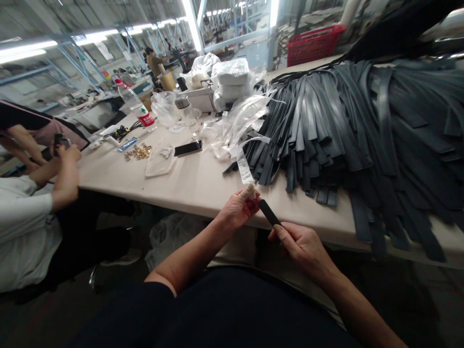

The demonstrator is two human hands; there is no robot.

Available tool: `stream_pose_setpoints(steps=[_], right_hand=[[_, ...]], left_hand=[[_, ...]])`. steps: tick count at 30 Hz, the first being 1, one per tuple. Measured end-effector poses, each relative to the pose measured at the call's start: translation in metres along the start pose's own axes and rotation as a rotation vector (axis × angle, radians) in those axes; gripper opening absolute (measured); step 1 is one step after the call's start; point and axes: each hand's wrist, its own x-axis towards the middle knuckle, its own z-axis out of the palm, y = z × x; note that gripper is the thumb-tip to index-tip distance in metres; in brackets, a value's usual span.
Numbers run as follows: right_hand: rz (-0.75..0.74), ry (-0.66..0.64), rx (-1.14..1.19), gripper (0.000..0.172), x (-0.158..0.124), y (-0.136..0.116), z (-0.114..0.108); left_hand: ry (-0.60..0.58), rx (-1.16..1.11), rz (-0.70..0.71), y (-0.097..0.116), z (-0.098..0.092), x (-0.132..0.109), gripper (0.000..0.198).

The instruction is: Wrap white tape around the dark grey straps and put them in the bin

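A short black strap (269, 213) is pinched in my right hand (299, 244), over the front edge of the table. Its upper end reaches the fingertips of my left hand (239, 209). The left fingers are closed, and a pale wrap covers one fingertip or the thumb. Whether they grip the strap's end or some small piece is hidden. Just beyond the left fingers lies a white strip (244, 166), one end close to them. A large heap of dark straps (326, 121) spreads over the table to the right, many ends hanging past the edge.
On the table (119, 181) are a phone (188, 148), a clear bag (160, 159), gold metal pieces (143, 152), a glass jar (188, 116), a bottle (136, 104) and crumpled plastic (232, 123). A red basket (313, 43) stands behind. A co-worker (29, 217) sits at left.
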Motion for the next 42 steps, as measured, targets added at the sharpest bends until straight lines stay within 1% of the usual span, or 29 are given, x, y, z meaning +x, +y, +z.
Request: stream_pose_setpoints(steps=[5, 10, 16, 20, 25, 28, 32, 34, 36, 39, 40, 42], right_hand=[[-0.014, 0.041, -0.088, 0.047, 0.006, -0.003, 0.001], [-0.010, 0.039, -0.115, 0.047, 0.011, -0.004, 0.003], [0.007, -0.003, -0.034, 0.047, 0.010, 0.000, 0.008], [0.008, 0.015, 0.005, 0.046, 0.014, 0.000, 0.004], [0.047, 0.008, 0.054, 0.046, 0.019, 0.001, 0.000], [0.036, -0.010, 0.073, 0.047, 0.022, 0.001, 0.003], [0.007, -0.014, 0.141, 0.049, 0.025, -0.002, 0.002], [-0.029, -0.042, 0.187, 0.046, 0.019, 0.001, -0.002], [-0.037, -0.082, 0.214, 0.045, 0.004, 0.009, -0.007], [0.042, -0.150, 0.212, 0.044, -0.022, 0.034, -0.009], [0.080, -0.164, 0.229, 0.047, -0.029, 0.042, -0.007], [0.134, -0.162, 0.279, 0.052, -0.034, 0.053, -0.002]], left_hand=[[0.010, -0.014, -0.033, -0.002, 0.003, -0.003, 0.026], [-0.006, -0.016, -0.045, -0.005, 0.004, -0.004, 0.025], [-0.016, 0.000, -0.039, -0.007, 0.002, -0.003, 0.027], [-0.054, 0.020, -0.036, -0.006, 0.002, -0.005, 0.025], [-0.103, 0.074, 0.011, -0.007, -0.002, -0.008, 0.034], [-0.139, 0.154, 0.020, -0.014, -0.003, -0.014, 0.042], [-0.196, 0.209, 0.021, -0.025, 0.000, -0.021, 0.045], [-0.186, 0.185, 0.053, -0.024, 0.001, -0.021, 0.044], [-0.147, 0.141, 0.103, -0.018, 0.000, -0.017, 0.042], [-0.094, 0.091, 0.156, -0.010, -0.004, -0.012, 0.042], [-0.091, 0.092, 0.154, -0.011, -0.005, -0.011, 0.042], [-0.111, 0.114, 0.118, -0.021, -0.005, -0.015, 0.044]])
